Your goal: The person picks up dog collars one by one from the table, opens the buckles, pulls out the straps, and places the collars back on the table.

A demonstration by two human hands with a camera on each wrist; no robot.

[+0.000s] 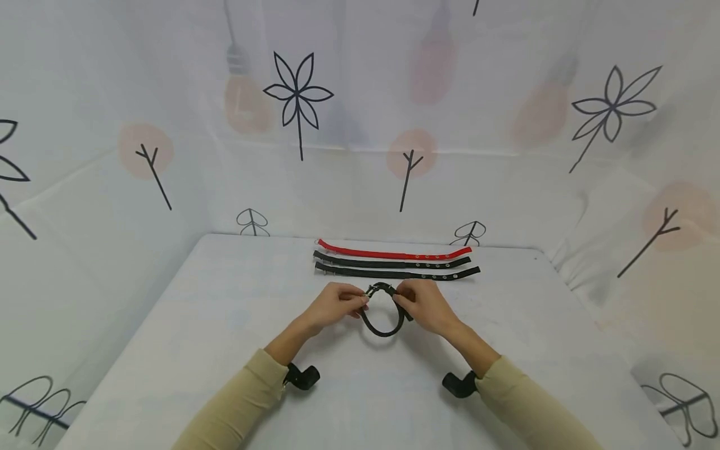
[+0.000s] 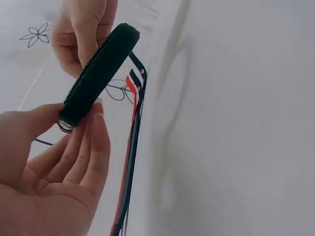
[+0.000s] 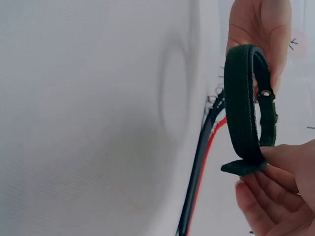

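A dark collar (image 1: 384,333), green-black in the wrist views, is bent into a closed loop and held up over the table between both hands. The left hand (image 1: 336,304) pinches its left side near the metal buckle (image 1: 370,290), between thumb and fingertips. On the opposite side the right hand (image 1: 425,305) pinches the overlapping strap. Below the right thumb, the strap's free tail (image 3: 239,167) sticks out from the loop. A metal eyelet (image 3: 266,93) shows on the band's inner side in the right wrist view.
Behind the hands a red collar (image 1: 382,254) and two black ones, a middle collar (image 1: 365,264) and a nearer collar (image 1: 371,273), lie flat side by side. The white table (image 1: 225,325) meets a patterned cloth backdrop (image 1: 349,187). Each wrist carries a black camera.
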